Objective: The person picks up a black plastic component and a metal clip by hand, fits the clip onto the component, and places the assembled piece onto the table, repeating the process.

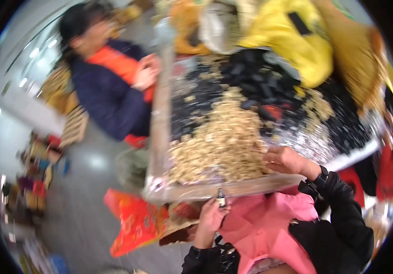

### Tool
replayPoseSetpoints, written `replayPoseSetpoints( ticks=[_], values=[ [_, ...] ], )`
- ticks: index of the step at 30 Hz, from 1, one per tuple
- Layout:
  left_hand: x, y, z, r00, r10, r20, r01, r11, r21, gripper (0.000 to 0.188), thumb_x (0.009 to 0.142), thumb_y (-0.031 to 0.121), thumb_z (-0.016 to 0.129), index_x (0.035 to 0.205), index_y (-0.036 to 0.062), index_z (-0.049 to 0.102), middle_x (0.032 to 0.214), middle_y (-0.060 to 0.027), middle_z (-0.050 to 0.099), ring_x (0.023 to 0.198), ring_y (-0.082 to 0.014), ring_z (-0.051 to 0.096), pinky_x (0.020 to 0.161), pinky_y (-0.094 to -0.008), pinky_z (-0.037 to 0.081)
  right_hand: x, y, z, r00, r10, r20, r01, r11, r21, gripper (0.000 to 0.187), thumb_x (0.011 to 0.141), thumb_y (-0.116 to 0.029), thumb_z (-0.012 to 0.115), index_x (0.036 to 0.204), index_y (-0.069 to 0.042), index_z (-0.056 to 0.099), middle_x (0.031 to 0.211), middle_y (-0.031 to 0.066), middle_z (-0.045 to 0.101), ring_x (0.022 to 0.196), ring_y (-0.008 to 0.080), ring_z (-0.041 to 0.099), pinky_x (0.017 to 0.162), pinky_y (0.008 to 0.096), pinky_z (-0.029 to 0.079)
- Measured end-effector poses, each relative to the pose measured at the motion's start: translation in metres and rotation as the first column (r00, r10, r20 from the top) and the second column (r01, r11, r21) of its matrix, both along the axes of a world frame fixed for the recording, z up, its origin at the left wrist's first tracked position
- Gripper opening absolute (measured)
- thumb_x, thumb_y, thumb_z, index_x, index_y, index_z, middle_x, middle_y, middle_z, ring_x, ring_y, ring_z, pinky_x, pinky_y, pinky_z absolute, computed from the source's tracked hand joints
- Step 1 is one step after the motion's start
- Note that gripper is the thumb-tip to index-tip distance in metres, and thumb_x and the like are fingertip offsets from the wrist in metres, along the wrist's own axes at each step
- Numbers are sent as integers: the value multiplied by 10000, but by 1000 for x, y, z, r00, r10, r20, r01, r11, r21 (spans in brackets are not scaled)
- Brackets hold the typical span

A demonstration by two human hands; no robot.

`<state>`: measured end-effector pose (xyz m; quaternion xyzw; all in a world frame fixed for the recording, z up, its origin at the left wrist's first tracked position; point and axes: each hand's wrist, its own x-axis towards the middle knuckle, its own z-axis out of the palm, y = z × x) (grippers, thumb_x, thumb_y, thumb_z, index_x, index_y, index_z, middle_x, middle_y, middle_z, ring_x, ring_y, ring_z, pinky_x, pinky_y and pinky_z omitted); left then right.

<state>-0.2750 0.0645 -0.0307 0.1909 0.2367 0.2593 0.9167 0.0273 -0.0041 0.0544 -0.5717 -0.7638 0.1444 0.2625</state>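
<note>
My left hand [211,215] is closed around a small dark bottle [221,199] with a pale label, just in front of the table's near edge. My right hand [287,160] reaches over that edge to the right side of a heap of small tan pieces [224,141]. Its fingers are bent together at the heap, and whatever they hold is too blurred to make out. Beside this hand lies a scatter of shiny clear pieces [308,142]. Black pieces [251,75] spread over the table behind the heap.
A raised wooden rim [161,109] borders the table. A yellow bag [297,39], a white sack [218,27] and a tan sack [358,55] stand along the far side. Another person [109,86] is at the left edge, hands together. An orange-red bag [137,221] is below the near left corner.
</note>
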Motion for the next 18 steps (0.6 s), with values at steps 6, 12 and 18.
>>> replayPoseSetpoints(
  ticks=[6,12,18],
  values=[
    [68,-4,5,933,-358,-38,360,931,67,323,803,122,522,1053,-76,467,923,-193,558,771,-244,578,642,-292,501,48,-146,-21,602,-770,-210,738,637,-221,99,712,-83,591,781,-24,553,678,110,514,625,256,530,537,317,431],
    [110,-17,16,833,-545,-96,548,836,10,335,796,113,525,1061,-81,462,925,-196,553,765,-243,575,632,-282,494,51,-183,-37,420,-862,-285,838,489,-243,95,710,-86,582,779,-24,560,670,108,511,620,260,529,534,326,427],
    [144,-19,19,794,-597,-120,600,800,-10,339,800,119,526,1066,-79,456,923,-202,551,754,-244,574,640,-282,490,80,-162,-52,573,-819,-35,820,573,12,126,709,-99,567,809,-23,554,693,113,488,653,284,516,552,347,418]
  ],
)
